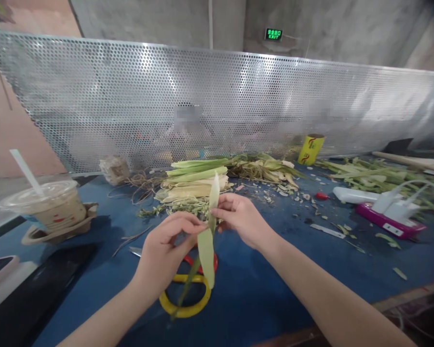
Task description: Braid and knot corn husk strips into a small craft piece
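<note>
The left hand (166, 248) and right hand (244, 217) pinch a leaf (205, 255), seemingly half worked; a pile (195, 188) lies unheld toward the counter's (260, 294) far edge, scissors (184, 312) nearer.

A flat, pale-green plant strip (214, 193) is held upright, its pointed tip raised; a similar pale length (206, 258) is hung below, any join hidden; a narrow, dark-green strand (186, 289) is slanted toward the lower left.
</note>
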{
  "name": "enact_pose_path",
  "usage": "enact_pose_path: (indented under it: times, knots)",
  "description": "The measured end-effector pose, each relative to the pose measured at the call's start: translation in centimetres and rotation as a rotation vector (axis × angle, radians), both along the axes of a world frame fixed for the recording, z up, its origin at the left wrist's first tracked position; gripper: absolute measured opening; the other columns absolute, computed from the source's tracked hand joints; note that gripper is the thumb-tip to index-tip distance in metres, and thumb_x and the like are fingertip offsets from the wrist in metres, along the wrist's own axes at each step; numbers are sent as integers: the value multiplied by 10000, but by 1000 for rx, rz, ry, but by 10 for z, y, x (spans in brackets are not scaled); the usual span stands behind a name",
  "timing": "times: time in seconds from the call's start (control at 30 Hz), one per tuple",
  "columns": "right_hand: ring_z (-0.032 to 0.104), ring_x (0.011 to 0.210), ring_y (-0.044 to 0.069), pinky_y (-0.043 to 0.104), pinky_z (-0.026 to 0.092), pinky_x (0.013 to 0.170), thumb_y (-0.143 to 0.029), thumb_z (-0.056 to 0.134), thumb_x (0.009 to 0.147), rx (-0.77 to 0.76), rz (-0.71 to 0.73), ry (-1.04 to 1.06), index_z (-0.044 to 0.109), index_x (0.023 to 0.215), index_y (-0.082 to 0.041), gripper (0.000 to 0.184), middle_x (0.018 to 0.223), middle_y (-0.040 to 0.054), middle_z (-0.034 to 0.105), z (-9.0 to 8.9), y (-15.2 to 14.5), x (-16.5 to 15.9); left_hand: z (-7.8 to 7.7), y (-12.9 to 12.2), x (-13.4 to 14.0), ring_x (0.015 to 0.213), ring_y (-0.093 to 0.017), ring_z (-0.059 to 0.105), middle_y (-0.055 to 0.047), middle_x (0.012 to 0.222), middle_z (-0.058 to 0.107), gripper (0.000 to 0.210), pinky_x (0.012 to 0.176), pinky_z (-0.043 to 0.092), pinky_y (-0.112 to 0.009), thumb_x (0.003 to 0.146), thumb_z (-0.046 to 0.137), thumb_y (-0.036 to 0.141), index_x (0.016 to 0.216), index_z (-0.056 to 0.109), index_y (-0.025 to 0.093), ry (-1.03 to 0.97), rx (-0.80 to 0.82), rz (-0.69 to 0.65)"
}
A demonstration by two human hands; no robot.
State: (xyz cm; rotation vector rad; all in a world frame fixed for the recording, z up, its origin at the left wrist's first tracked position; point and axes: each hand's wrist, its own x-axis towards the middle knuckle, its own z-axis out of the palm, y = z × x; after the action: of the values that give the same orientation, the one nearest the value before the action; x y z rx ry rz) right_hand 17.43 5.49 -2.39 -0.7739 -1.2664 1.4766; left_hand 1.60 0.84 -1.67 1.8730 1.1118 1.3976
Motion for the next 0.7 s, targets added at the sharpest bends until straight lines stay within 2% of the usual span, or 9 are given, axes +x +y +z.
enact_pose_path:
  times: [0.07, 0.13, 0.27, 0.37, 0.47, 0.57, 0.63, 0.7]
  knots:
    - [545, 484, 86, 195, 460, 416, -273, 738, 562, -10, -85, 42, 579, 698, -138, 249, 619, -6, 612, 1, 6, 3, 2, -5, 0, 776, -185, 588, -31, 725, 643, 161, 720, 475, -293, 688, 616, 83, 605, 656, 216, 57, 107, -99]
    - [550, 483, 87, 198, 465, 420, -250, 733, 562, -5, -194, 92, 581, 686, -133, 229, 624, 2, 617, 3, 14, 11, 6, -9, 0, 785, -197, 592, -29, 675, 648, 192, 740, 475, -315, 693, 619, 67, 612, 676, 232, 75, 144, -204]
    - [552, 479, 84, 192, 462, 432, -165, 691, 590, 47, -480, 225, 548, 656, -133, 161, 587, 0, 598, 10, 39, 45, 13, -16, 0, 743, -215, 601, -33, 634, 631, 200, 694, 490, -346, 697, 636, 85, 602, 693, 252, 15, 110, -341]
    - [495, 420, 50, 184, 459, 449, -152, 645, 647, 119, -719, 333, 478, 604, -156, 172, 503, -47, 525, 16, 56, 85, 15, -18, -3, 661, -196, 606, -30, 631, 635, 197, 643, 498, -338, 708, 637, 101, 676, 717, 277, -39, 65, -457]
    - [414, 359, 26, 162, 428, 414, -189, 603, 707, 181, -895, 406, 345, 568, -188, 293, 435, -105, 402, 20, 64, 121, 16, -19, -6, 540, -134, 576, -21, 614, 622, 136, 520, 478, -246, 685, 670, 133, 605, 702, 239, -95, -28, -427]
    - [390, 352, 27, 147, 387, 371, -234, 591, 736, 201, -858, 388, 346, 588, -194, 289, 435, -112, 362, 24, 63, 134, 15, -15, -6, 487, -99, 554, -13, 619, 615, 90, 440, 441, -184, 646, 711, 203, 580, 653, 183, -194, -263, -327]
    - [414, 378, 33, 152, 379, 367, -224, 643, 700, 168, -692, 309, 434, 617, -187, 228, 463, -90, 427, 27, 56, 124, 13, -10, -5, 423, -74, 511, 16, 538, 578, 158, 396, 407, -161, 650, 709, 271, 596, 606, 163, -242, -432, -235]
    - [465, 429, 57, 181, 406, 391, -194, 710, 634, 95, -426, 180, 538, 650, -171, 174, 520, -38, 526, 29, 46, 102, 9, -3, -4, 369, -46, 443, 58, 451, 502, 225, 371, 368, -138, 675, 680, 327, 606, 550, 156, -280, -526, -112]
